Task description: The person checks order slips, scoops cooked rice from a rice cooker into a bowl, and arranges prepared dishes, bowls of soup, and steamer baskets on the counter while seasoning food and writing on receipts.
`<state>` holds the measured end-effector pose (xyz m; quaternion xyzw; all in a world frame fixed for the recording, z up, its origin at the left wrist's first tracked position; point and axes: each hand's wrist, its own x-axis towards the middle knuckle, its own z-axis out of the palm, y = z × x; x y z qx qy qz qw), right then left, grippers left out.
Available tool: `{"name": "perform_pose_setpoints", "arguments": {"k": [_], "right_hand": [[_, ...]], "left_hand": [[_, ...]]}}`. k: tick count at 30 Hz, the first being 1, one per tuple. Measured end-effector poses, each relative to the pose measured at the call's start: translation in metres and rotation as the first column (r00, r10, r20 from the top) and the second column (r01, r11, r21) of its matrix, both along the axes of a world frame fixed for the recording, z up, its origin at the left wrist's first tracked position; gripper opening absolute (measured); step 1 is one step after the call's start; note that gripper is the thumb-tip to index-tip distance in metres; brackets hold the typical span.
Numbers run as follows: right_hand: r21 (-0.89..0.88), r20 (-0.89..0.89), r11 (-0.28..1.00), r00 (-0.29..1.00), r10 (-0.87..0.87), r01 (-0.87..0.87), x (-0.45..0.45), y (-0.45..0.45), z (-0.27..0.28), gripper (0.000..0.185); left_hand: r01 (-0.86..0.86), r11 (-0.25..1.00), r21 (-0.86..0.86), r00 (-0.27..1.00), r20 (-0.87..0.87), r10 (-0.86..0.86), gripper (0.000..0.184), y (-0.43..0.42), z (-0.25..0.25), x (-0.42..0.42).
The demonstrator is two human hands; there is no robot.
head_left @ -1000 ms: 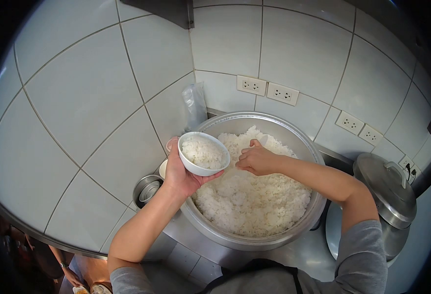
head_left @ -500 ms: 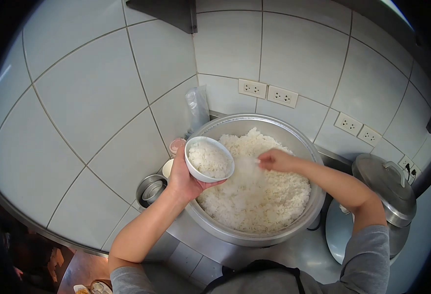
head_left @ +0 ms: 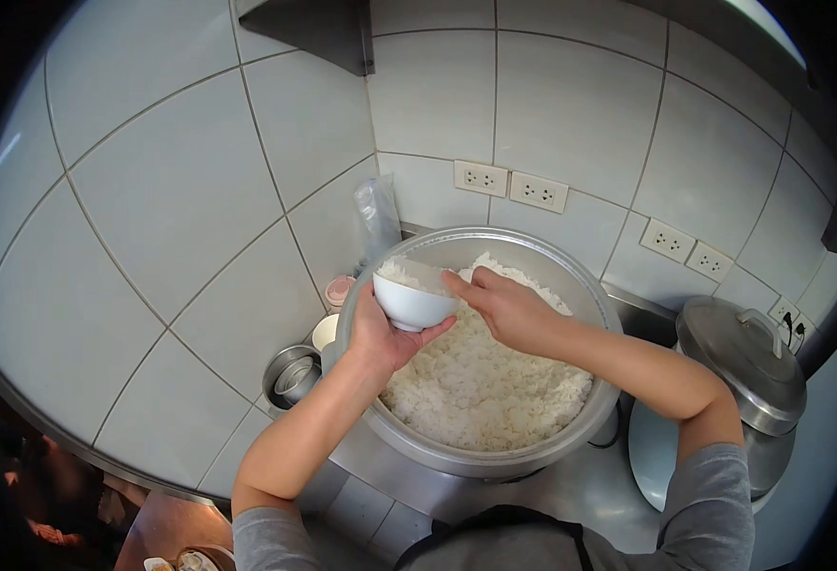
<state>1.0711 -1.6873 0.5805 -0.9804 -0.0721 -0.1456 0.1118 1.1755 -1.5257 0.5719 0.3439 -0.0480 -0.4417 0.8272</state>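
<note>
My left hand (head_left: 380, 328) is wrapped round the base and side of a white bowl (head_left: 417, 306) that holds cooked rice (head_left: 398, 272). The bowl tilts away from me, above the left part of a big round metal pot (head_left: 476, 463). In my closed right hand (head_left: 504, 306) is a pale, see-through rice paddle (head_left: 428, 274), its blade against the rice at the bowl's mouth. My fingers hide its handle. Loose white rice (head_left: 485, 400) fills much of the pot below both hands.
Left of the pot stand metal containers (head_left: 292, 375), a cream cup (head_left: 324, 331) and a pink-topped tub (head_left: 339, 289). A clear plastic bag (head_left: 377, 214) leans in the corner. At right sits a lidded metal pot (head_left: 742, 357). Tiled walls (head_left: 571, 114) with sockets rise behind.
My right hand has moved left and up from over the pot's rice, bringing the paddle to the bowl. My left hand has tipped the bowl, so its outer side now faces me.
</note>
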Motion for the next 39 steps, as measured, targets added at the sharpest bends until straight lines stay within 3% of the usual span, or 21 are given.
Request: {"name": "perform_pose_setpoints", "arguments": {"k": [3,6,9,12,15,18,21,22,25,28,31,34,37,38,39], "right_hand": [[0.038,-0.003,0.997,0.998,0.067,-0.066,-0.004,-0.002,0.005,0.057],[0.023,0.175,0.989,0.975,0.14,-0.146,0.003,-0.013,0.028,0.055],[-0.066,0.201,0.989,0.969,0.142,-0.131,0.0,0.003,0.039,0.055],[-0.169,0.094,0.981,0.989,0.111,-0.094,-0.007,0.017,0.024,0.055],[-0.131,0.065,0.978,0.983,0.172,-0.162,-0.008,0.014,0.031,0.054],[0.045,0.158,0.981,0.971,0.177,-0.186,0.001,0.01,0.065,0.053],[-0.119,0.175,0.968,0.955,0.239,-0.221,0.002,0.01,0.042,0.05],[-0.117,0.094,0.978,0.978,0.184,-0.173,-0.009,0.022,0.047,0.05],[-0.024,0.095,0.969,0.965,0.246,-0.245,-0.012,0.02,0.054,0.048],[0.066,0.143,0.982,0.975,0.169,-0.179,-0.01,0.016,0.073,0.046],[0.038,0.146,0.958,0.95,0.277,-0.285,-0.015,0.018,0.058,0.045],[0.48,0.165,0.869,0.985,0.041,-0.117,-0.019,0.011,0.065,0.045],[0.39,0.135,0.921,0.989,-0.056,-0.001,-0.028,0.029,0.052,0.041],[0.263,0.303,0.962,0.953,-0.003,-0.081,-0.027,0.04,0.037,0.042],[0.248,0.306,0.965,0.952,0.01,-0.09,-0.029,0.042,0.031,0.042]], "left_hand": [[0.031,0.999,0.015,0.999,0.005,-0.032,0.051,0.003,-0.001,0.001],[0.055,0.998,0.008,0.998,0.043,-0.055,0.053,0.008,-0.005,0.006],[0.029,0.999,0.035,0.997,0.07,-0.031,0.055,0.008,-0.005,0.009],[0.015,0.998,0.058,0.998,0.059,-0.018,0.056,0.012,-0.004,0.009],[0.046,0.999,0.024,0.991,0.122,-0.048,0.056,0.016,-0.01,0.014],[0.047,0.999,-0.016,0.986,0.159,-0.043,0.055,0.018,-0.007,0.016],[0.046,0.998,-0.042,0.987,0.159,-0.038,0.051,0.022,-0.007,0.016],[0.051,0.997,-0.051,0.986,0.159,-0.043,0.05,0.022,-0.007,0.018],[0.019,0.997,-0.079,0.984,0.18,-0.004,0.049,0.023,-0.013,0.016],[-0.046,0.991,-0.124,0.987,0.146,0.065,0.049,0.02,-0.007,0.011],[-0.087,0.975,-0.205,0.976,0.179,0.124,0.049,0.019,-0.006,0.008],[-0.175,0.926,-0.334,0.958,0.158,0.238,0.048,0.014,-0.004,-0.004],[-0.247,0.876,-0.414,0.931,0.15,0.334,0.058,0.002,-0.009,-0.002],[-0.28,0.877,-0.391,0.927,0.126,0.352,0.058,-0.002,-0.007,-0.007],[-0.312,0.877,-0.365,0.923,0.102,0.371,0.058,-0.004,-0.004,-0.013]]}}
